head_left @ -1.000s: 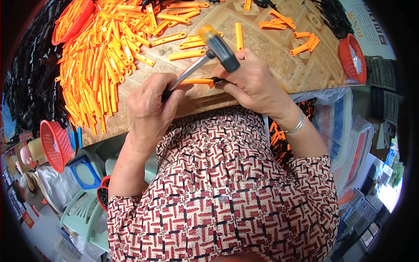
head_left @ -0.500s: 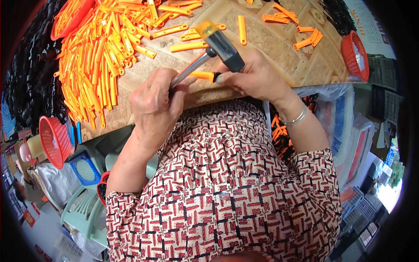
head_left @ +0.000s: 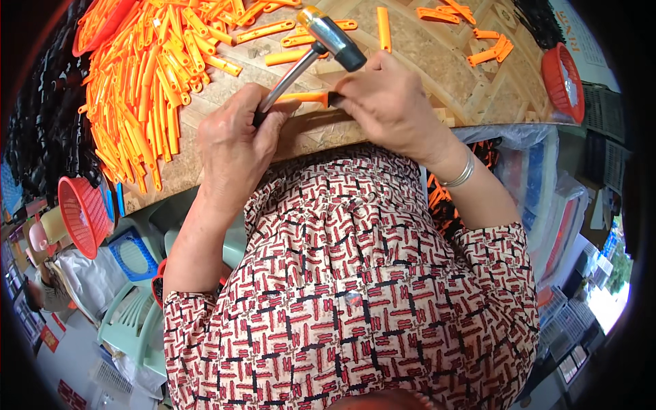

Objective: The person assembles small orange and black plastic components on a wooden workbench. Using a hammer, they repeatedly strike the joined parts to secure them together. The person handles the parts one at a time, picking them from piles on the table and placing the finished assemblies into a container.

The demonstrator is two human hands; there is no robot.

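Observation:
My left hand [head_left: 234, 140] is closed round the grip of a small mallet [head_left: 333, 39]. Its metal shaft slants up to a head with one amber face and one black face. The same hand's fingers also hold the near end of an orange plastic handle [head_left: 306, 98]. That handle lies level above the table's front edge, with a dark piece [head_left: 334, 100] at its right end. My right hand [head_left: 395, 102] is closed at this dark piece; its fingertips are partly hidden and blurred. Beyond both hands, several loose orange handles [head_left: 265, 31] lie on the table.
A large heap of orange handles [head_left: 140, 89] covers the table's left side, beside piled black parts [head_left: 44, 116]. Red baskets stand at the left edge [head_left: 85, 215] and right edge [head_left: 564, 85]. Plastic-wrapped goods [head_left: 529, 178] sit below right. A pale green chair [head_left: 133, 328] stands lower left.
The mallet and both hands have shifted slightly up and left in view. My right hand has turned, its knuckles now more upward, near the dark end of the orange handle.

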